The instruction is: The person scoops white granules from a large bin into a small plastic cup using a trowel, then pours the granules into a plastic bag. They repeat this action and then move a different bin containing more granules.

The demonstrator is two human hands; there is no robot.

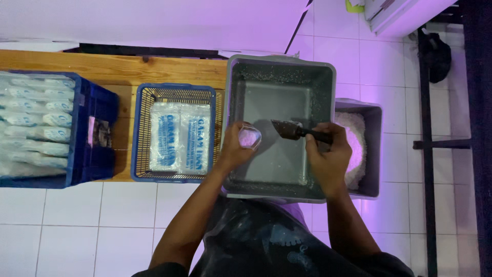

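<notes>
My left hand (233,151) holds a small clear plastic bag (249,137) open at the top, with a little white grain inside, over the left part of a grey plastic tub (281,72). My right hand (328,151) grips the dark handle of a small scoop (289,130). The scoop carries some white grain and points left toward the bag's mouth, a short gap away. The tub under both hands has only scattered grains on its floor.
A second grey tub (371,149) full of white grain stands right of the first. A blue wire basket (174,92) with filled printed bags and a blue crate (92,138) of packed bags rest on a wooden bench (118,66). White tile floor lies below.
</notes>
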